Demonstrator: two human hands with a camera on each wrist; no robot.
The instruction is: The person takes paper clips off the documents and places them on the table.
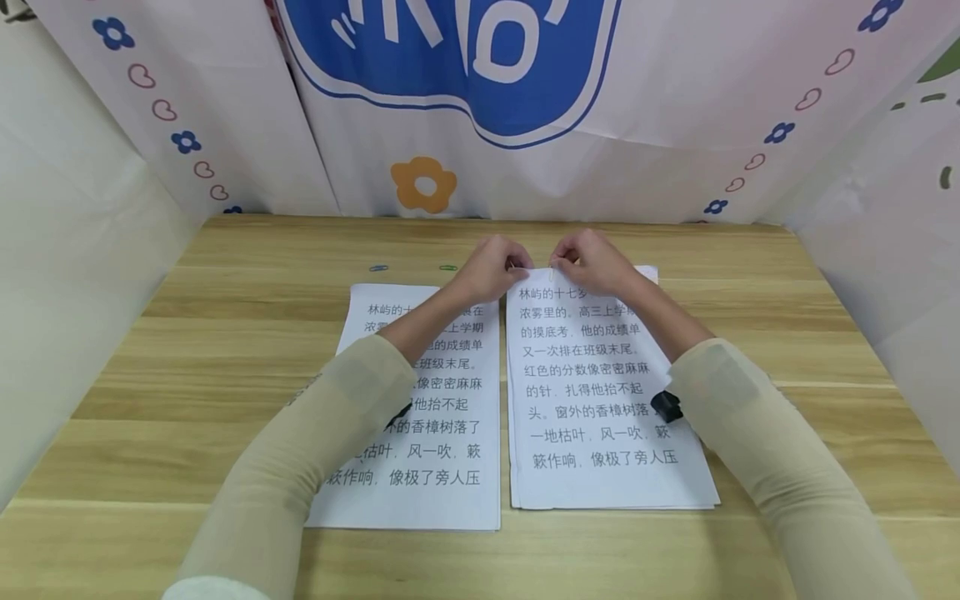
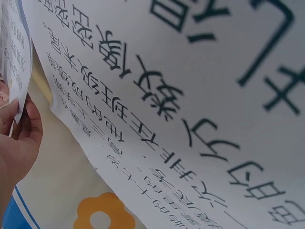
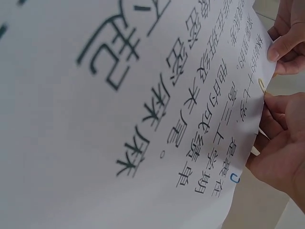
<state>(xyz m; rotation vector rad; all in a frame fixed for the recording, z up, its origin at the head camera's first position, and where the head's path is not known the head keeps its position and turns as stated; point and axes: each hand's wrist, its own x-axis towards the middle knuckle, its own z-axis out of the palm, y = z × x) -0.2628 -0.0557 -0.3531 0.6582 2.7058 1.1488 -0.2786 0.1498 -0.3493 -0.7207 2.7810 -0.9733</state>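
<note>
Two stacks of printed paper lie side by side. My left hand [image 1: 491, 268] pinches the top-left corner of the right paper stack [image 1: 592, 487], thumb on the printed face. Close by, my right hand [image 1: 594, 262] pinches a yellow paper clip [image 3: 261, 86] at that stack's top edge. In the right wrist view, a blue paper clip [image 3: 234, 178] sits on the same edge, nearer the corner; the right hand covers that spot in the head view. The left paper stack [image 1: 420, 508] lies under my left forearm.
A blue paper clip [image 1: 378, 268] and a green paper clip [image 1: 447, 267] lie on the wooden table [image 1: 187, 400] beyond the left stack. Behind the table hangs a white printed cloth [image 1: 600, 179]; pale side walls flank it.
</note>
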